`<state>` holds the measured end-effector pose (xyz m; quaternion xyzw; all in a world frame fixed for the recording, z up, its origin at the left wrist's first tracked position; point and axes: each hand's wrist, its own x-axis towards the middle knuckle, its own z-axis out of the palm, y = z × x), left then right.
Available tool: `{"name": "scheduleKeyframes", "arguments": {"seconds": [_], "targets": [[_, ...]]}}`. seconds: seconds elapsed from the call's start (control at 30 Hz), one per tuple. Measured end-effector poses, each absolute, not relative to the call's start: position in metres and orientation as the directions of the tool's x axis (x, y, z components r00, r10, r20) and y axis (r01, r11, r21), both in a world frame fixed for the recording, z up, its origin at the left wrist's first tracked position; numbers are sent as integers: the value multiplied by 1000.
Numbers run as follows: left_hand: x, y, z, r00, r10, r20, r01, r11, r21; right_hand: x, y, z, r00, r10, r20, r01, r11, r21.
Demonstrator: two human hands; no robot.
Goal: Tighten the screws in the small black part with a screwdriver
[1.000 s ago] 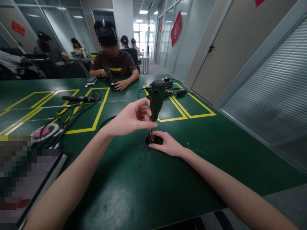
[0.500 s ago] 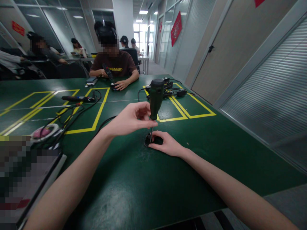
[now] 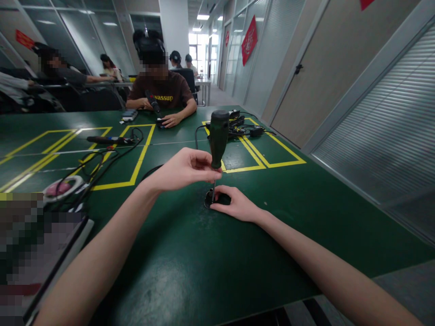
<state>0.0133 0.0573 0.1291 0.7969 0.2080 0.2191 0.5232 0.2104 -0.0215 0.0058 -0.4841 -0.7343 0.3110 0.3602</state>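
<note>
My left hand [image 3: 185, 170] is closed, with thumb and fingers pinching a screwdriver [image 3: 219, 138] low on its dark green handle. The tool stands nearly upright, its thin shaft reaching down into a small, dark, roundish part [image 3: 208, 200] on the green table. Closed around that part's right side, my right hand [image 3: 236, 203] rests on the tabletop, thumb in front. Its kind is unclear; a small metallic piece shows at the top. Whether the screwdriver's tip sits in a screw cannot be made out.
Black cables and adapters [image 3: 243, 129] lie behind the screwdriver. On the left are a pen-shaped electric tool [image 3: 110, 140] with its cord and a white ring-shaped item [image 3: 76, 183]. Across the table [image 3: 278, 253], a person [image 3: 163, 90] holds a power screwdriver [image 3: 152, 102].
The screwdriver's handle has tipped slightly to the left, and my left hand has shifted a little with it. My right hand and the dark part stay where they were.
</note>
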Motion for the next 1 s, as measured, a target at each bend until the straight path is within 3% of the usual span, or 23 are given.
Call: {"name": "scheduleKeyframes", "arguments": {"seconds": [0.33,1.0], "targets": [[11,58,134,824,560,80,129,-323,938,210,-21,3,-272,932,239,492,348,-798],[12,59,130,819,549,166,92,-411,907,211,-22,4,-269,933,239,495,347,-797]]}}
